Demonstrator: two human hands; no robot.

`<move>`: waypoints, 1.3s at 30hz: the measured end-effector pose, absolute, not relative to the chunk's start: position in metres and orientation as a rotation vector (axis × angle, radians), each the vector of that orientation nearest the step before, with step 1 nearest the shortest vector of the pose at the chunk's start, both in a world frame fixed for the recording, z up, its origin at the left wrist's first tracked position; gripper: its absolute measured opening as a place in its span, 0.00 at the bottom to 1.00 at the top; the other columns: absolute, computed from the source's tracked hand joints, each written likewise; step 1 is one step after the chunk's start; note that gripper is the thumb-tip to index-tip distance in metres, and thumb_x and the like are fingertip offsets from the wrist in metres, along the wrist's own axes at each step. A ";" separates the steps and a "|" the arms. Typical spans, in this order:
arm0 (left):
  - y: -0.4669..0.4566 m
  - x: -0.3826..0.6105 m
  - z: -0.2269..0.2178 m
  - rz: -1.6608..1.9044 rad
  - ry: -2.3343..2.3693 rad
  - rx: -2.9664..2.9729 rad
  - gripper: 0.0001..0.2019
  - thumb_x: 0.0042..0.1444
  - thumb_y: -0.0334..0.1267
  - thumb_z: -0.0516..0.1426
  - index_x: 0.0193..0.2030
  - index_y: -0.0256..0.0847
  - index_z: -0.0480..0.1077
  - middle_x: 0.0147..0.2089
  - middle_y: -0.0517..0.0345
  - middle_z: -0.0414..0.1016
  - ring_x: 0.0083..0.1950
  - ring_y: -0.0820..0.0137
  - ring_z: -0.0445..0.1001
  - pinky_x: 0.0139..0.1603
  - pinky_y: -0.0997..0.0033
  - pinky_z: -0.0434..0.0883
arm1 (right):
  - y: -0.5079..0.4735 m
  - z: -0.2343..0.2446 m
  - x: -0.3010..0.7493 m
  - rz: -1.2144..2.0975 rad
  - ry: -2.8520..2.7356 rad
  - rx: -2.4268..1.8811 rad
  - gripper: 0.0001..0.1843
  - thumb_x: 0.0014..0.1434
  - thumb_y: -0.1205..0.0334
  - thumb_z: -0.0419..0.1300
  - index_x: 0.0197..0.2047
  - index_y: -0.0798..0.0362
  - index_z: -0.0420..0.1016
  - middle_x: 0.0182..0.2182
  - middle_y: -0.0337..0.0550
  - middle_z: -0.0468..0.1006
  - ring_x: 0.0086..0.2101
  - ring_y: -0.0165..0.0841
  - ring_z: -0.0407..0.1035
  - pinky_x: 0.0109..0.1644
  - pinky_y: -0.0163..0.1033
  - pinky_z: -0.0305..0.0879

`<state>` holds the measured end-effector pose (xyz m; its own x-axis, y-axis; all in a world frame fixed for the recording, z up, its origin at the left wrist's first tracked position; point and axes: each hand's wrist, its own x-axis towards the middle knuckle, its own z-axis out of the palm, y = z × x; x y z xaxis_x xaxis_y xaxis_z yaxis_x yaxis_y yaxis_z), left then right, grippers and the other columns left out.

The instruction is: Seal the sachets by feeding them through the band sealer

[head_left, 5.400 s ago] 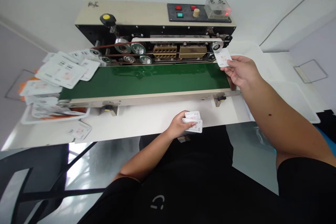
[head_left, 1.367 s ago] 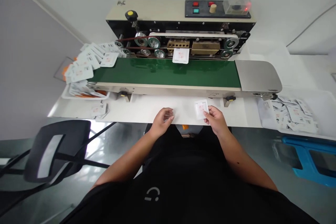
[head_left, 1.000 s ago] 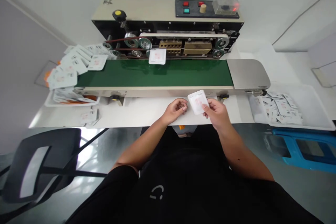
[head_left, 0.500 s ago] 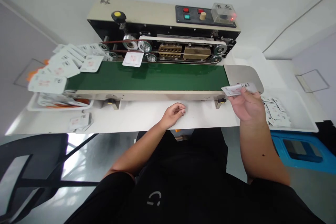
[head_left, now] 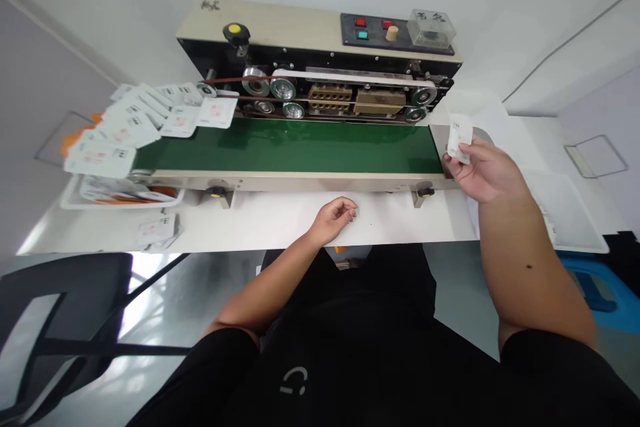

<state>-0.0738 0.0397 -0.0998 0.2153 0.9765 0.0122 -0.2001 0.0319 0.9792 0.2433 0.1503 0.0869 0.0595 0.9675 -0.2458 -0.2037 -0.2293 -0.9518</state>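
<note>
On the white table, in front of the conveyor, my left hand (head_left: 334,219) rests loosely curled with nothing in it. Over the metal plate (head_left: 440,140) at the belt's right end, my right hand (head_left: 483,167) pinches a small white printed packet (head_left: 461,137) between thumb and fingers. The packet is tilted upright. A green belt (head_left: 300,147) runs along the band sealer (head_left: 320,73). At the belt's left end another white packet (head_left: 218,111) lies against a fanned heap of similar packets (head_left: 123,127).
A white tray (head_left: 64,200) with packets and orange pieces stands under the heap. A few packets (head_left: 157,230) lie on the table nearby. Partly behind my right arm is a white bin (head_left: 585,220); a blue stool (head_left: 613,290) stands below. A dark chair (head_left: 75,300) is at left.
My right hand has moved up and slightly right, turning its packet upright. The packet at the sealer's rollers has travelled left to the heap. My left hand stays at rest.
</note>
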 end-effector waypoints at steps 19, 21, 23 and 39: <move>0.040 -0.074 -0.094 1.104 0.925 1.181 0.16 0.66 0.52 0.65 0.48 0.40 0.76 0.39 0.54 0.78 0.38 0.71 0.76 0.45 0.67 0.74 | 0.220 0.096 0.200 1.317 -1.001 -1.561 0.10 0.71 0.64 0.67 0.37 0.55 0.73 0.23 0.41 0.77 0.19 0.24 0.69 0.20 0.26 0.68; 0.041 -0.074 -0.095 1.104 0.921 1.183 0.17 0.66 0.52 0.65 0.48 0.40 0.76 0.39 0.54 0.78 0.38 0.70 0.76 0.45 0.67 0.74 | 0.220 0.099 0.189 1.323 -1.064 -1.595 0.11 0.72 0.62 0.66 0.36 0.55 0.73 0.22 0.41 0.76 0.18 0.25 0.68 0.18 0.26 0.65; 0.041 -0.074 -0.096 1.104 0.921 1.190 0.17 0.66 0.53 0.64 0.48 0.40 0.76 0.40 0.54 0.78 0.39 0.70 0.76 0.45 0.67 0.74 | 0.219 0.103 0.181 1.316 -1.153 -1.616 0.13 0.71 0.58 0.67 0.36 0.55 0.73 0.21 0.42 0.76 0.18 0.26 0.67 0.17 0.28 0.62; 0.040 -0.073 -0.095 1.093 0.939 1.177 0.18 0.64 0.53 0.66 0.47 0.39 0.75 0.41 0.54 0.77 0.39 0.71 0.76 0.46 0.67 0.75 | 0.099 0.083 0.271 0.557 -1.111 -1.510 0.14 0.55 0.57 0.72 0.41 0.56 0.84 0.25 0.42 0.77 0.20 0.27 0.66 0.21 0.31 0.60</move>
<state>-0.0729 0.0405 -0.0955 0.2287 0.9735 -0.0063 -0.1522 0.0421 0.9875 0.2706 0.0994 0.0834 0.4442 0.8675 0.2239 0.3392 0.0685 -0.9382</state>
